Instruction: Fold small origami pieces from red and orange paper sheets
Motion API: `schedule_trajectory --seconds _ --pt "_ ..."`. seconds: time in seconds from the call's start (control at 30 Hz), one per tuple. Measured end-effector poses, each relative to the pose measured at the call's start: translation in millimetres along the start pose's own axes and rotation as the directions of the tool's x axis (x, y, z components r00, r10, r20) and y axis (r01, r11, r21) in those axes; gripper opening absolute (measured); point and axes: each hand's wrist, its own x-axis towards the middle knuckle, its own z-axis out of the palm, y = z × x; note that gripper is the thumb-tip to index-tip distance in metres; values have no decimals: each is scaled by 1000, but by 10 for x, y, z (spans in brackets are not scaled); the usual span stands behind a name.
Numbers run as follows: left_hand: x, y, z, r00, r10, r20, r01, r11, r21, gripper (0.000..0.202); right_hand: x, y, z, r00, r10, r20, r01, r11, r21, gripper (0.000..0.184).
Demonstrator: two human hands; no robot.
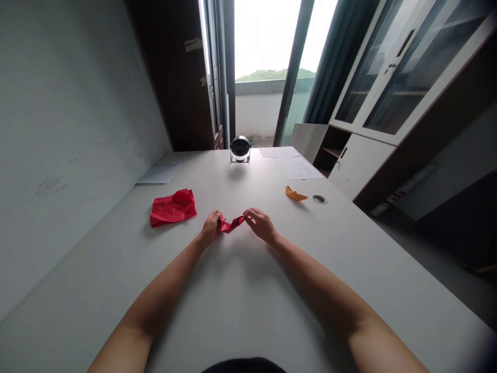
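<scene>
A small folded piece of red paper (232, 225) is stretched between my two hands, a little above the white table. My left hand (212, 227) is closed on its left end, and my right hand (261, 224) pinches the right end between thumb and fingers. The middle of the paper sags and shows dark inner folds. Its two ends are hidden by my fingers. Left of my left hand lies a larger creased sheet of red paper (173, 208). An orange folded paper boat (295, 195) sits on the table beyond my right hand.
Beside the orange boat is a roll of tape (319, 199). A round black device on a stand (240, 149) stands at the table's far end. White papers (298, 167) lie at the back right, and another sheet (158, 172) by the left wall. The white table (240, 300) spreads beneath my arms.
</scene>
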Motion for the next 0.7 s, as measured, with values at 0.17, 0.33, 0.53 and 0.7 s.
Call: schedule_trajectory --seconds 0.17,0.33,0.53,0.7 --pt "-48 26 34 1000 4 7 -5 990 143 23 24 -36 -51 996 38 -84 -36 999 29 14" --pt "-105 107 62 999 31 19 -36 948 317 30 19 6 -48 975 144 -170 -132 988 79 15" --pt "-123 100 54 991 87 99 -124 875 469 32 34 36 1 919 352 -178 -276 896 347 20" --pt "-106 99 45 986 69 152 -150 764 628 30 83 -8 83 887 444 -127 -271 723 635 24"
